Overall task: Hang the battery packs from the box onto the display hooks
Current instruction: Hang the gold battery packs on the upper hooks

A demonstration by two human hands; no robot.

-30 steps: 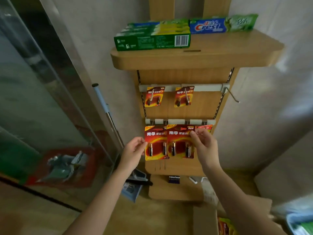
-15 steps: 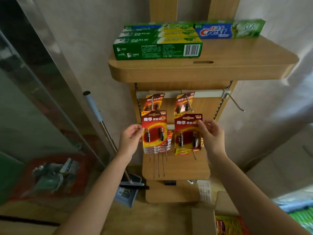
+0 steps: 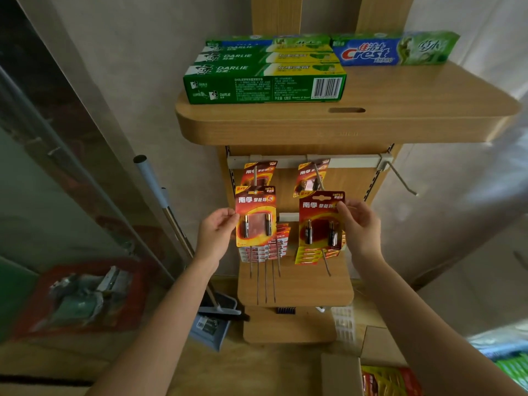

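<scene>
- Both hands have risen from the lower row of hooks to the upper one over the last second, each carrying its own pack, so the step in hand looks like threading the top hooks.
- The left hand (image 3: 215,235) pinches the left edge of a glossy red-and-gold card battery pack with two cells under a clear blister (image 3: 255,216); its hang hole seems to sit right at the tip of the upper left wire hook (image 3: 255,178), though I cannot tell whether it is threaded yet.
- The right hand (image 3: 360,228) pinches the upper right corner of a second red card battery pack of the same kind (image 3: 320,221), held just below and at 5 o'clock of the upper right wire hook (image 3: 317,177), apart from it.
- Each upper hook already carries a similar pack behind; stacks of red packs (image 3: 281,238) hang on the lower hooks at 6 o'clock of the held ones.
- A bare thin metal hook (image 3: 401,178) juts out at 3 o'clock of the white rail (image 3: 354,161), angled downward.
- The brown cardboard box (image 3: 340,375) lies at 5 o'clock on the floor, with more shiny red and yellow packs showing inside.
- The stand is smooth wood-grain board with rounded corners; its top shelf (image 3: 400,115) bears flat green toothpaste cartons (image 3: 264,81) and a blue-and-green one (image 3: 395,50).
- The cards look stiff yet light, and the small hang holes likely need careful lining up with the wire tips.
</scene>
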